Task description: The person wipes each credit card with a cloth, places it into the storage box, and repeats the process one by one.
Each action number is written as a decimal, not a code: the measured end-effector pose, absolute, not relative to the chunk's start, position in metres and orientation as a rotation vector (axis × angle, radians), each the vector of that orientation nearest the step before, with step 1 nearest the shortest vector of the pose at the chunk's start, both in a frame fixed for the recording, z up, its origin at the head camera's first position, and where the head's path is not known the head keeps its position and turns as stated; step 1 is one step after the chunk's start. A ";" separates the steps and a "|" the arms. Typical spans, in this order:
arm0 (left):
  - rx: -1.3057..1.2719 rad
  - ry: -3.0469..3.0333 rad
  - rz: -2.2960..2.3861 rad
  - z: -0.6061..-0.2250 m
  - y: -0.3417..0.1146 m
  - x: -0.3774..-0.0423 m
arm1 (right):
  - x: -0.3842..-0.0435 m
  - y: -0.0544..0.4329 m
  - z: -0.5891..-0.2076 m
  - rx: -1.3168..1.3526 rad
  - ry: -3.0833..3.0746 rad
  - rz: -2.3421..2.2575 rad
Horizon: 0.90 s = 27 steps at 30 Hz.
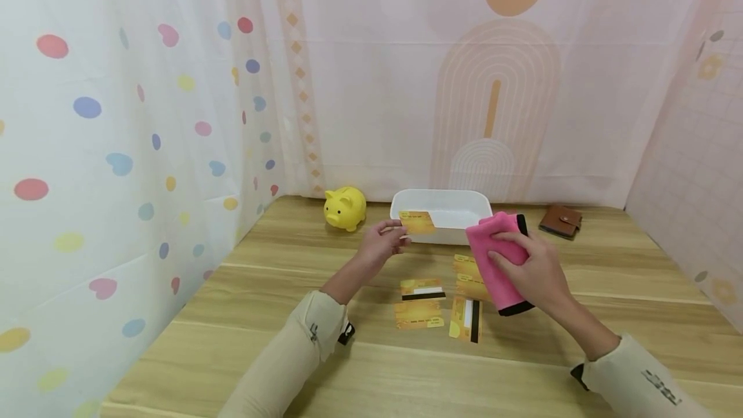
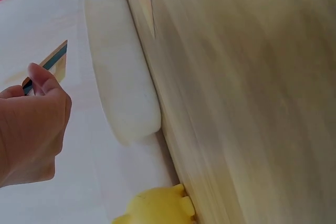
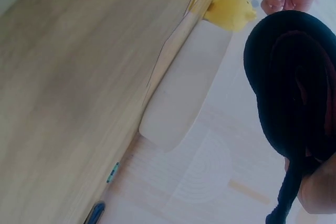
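While our left hand (image 1: 380,244) pinches a yellow card (image 1: 416,222) near the white tub (image 1: 455,235), our right hand (image 1: 540,269) grips a folded pink cloth (image 1: 490,244) to the right of other cards (image 1: 419,313) on the table (image 1: 418,386)

No word or number is coming out clear enough for me to read: the raised orange card (image 1: 419,224) is showing a row of tiny dark characters, and the lower left card (image 1: 416,313) on the table is carrying a similar row along its near edge. The middle card (image 1: 471,289), partly covered, is bearing small print too, just as illegible from here. Dark marks are sitting on the left sleeve (image 1: 293,357) and the right sleeve (image 1: 624,369), blurring too much for me to tell any letters.
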State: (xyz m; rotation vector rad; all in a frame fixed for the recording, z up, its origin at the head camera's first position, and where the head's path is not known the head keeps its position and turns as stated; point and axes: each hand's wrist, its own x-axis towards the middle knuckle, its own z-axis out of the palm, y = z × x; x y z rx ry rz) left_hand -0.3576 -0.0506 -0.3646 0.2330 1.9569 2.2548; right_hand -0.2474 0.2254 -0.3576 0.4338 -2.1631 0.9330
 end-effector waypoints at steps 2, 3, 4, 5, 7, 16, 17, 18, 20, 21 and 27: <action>0.243 1.938 2.275 -0.365 -0.050 -0.362 | -0.247 0.226 -0.357 0.429 -2.168 0.936; 0.250 1.929 2.283 -0.366 -0.050 -0.364 | -0.247 0.226 -0.357 0.427 -2.170 0.937; 0.254 1.925 2.288 -0.366 -0.050 -0.366 | -0.247 0.226 -0.356 0.425 -2.172 0.937; 0.254 1.923 2.290 -0.366 -0.049 -0.367 | -0.246 0.226 -0.356 0.422 -2.174 0.936; 0.243 1.931 2.288 -0.367 -0.049 -0.371 | -0.246 0.227 -0.355 0.419 -2.180 0.939; 0.162 1.914 2.323 -0.368 -0.044 -0.384 | -0.247 0.229 -0.357 0.421 -2.182 0.925; 0.158 1.911 2.325 -0.369 -0.044 -0.385 | -0.247 0.229 -0.358 0.422 -2.179 0.924; 0.155 1.910 2.328 -0.369 -0.043 -0.386 | -0.247 0.229 -0.358 0.423 -2.179 0.924; 0.147 1.911 2.328 -0.369 -0.043 -0.389 | -0.247 0.229 -0.358 0.427 -2.181 0.927; 0.142 1.911 2.328 -0.370 -0.043 -0.390 | -0.248 0.229 -0.359 0.430 -2.181 0.930; 0.145 1.893 2.348 -0.368 -0.040 -0.393 | -0.249 0.229 -0.360 0.436 -2.181 0.922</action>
